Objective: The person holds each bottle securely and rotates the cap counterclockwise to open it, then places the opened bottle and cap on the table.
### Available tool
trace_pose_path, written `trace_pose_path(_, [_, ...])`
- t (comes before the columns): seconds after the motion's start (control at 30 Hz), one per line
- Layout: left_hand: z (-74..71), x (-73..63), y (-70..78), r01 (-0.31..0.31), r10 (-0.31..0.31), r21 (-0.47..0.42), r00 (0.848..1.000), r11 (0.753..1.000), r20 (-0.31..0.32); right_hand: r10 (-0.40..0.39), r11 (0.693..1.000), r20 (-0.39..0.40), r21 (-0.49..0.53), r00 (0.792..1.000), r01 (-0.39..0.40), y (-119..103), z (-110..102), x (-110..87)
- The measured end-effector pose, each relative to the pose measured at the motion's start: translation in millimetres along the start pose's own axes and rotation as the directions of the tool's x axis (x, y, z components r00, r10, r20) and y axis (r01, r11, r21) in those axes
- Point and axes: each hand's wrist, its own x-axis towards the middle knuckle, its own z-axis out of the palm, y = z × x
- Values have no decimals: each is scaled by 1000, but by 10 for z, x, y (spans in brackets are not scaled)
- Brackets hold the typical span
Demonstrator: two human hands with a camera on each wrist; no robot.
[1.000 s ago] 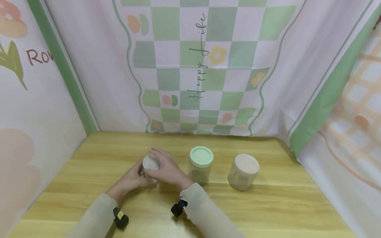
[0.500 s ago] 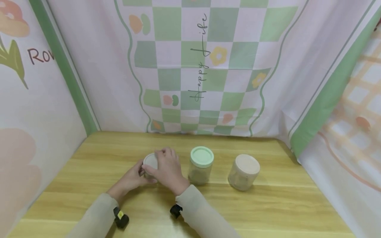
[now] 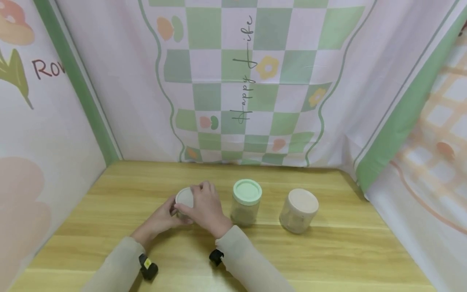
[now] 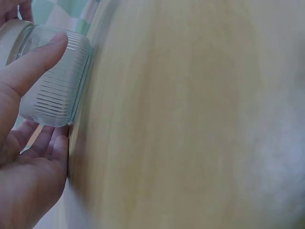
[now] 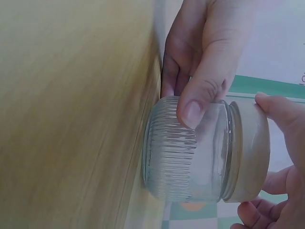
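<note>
A ribbed clear glass jar (image 5: pixel 176 157) with a whitish lid (image 3: pixel 184 197) stands on the table at the left of the group. My left hand (image 3: pixel 161 219) holds the glass body, its thumb along the near side and its other fingers behind, as the left wrist view shows on the jar (image 4: pixel 59 90). My right hand (image 3: pixel 208 209) grips the lid by its rim from the right, thumb on one side and fingers on the other. In the right wrist view the lid (image 5: pixel 250 152) sits on the jar's mouth.
To the right stand a jar with a mint-green lid (image 3: pixel 247 192) and a wider jar with a pale beige lid (image 3: pixel 303 201). The wooden table (image 3: pixel 328 259) ends at a printed curtain (image 3: pixel 237 142) behind.
My right hand has turned on the lid, its fingers shifting rightward round the far rim and its wrist leftward, then held almost still. My left hand and the jar have stayed in place.
</note>
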Motion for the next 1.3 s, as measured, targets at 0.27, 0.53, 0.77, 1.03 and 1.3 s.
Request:
trace_pose_path(0.27, [-1,1,-16,-9,10,-12,1000,1000,14,4,997,41,76,999,-7,67,8,25])
trace_pose_path(0.53, [-4,-1,-25,-10,10,-20,1000,1000,20,-10,988,64,153,998,0,95,-2,34])
trace_pose_path(0.77, [-2,13,-27,-6,7,-17,1000,1000,22,-6,972,125,232,992,-23,117,-31,37])
trace_pose_path(1.03, [6,13,-17,22,-22,-11,1000,1000,16,-31,949,182,313,983,-28,152,-60,39])
trace_pose_path(1.3, [-4,10,-20,5,-5,-10,1000,1000,18,-119,926,214,377,969,31,198,-105,36])
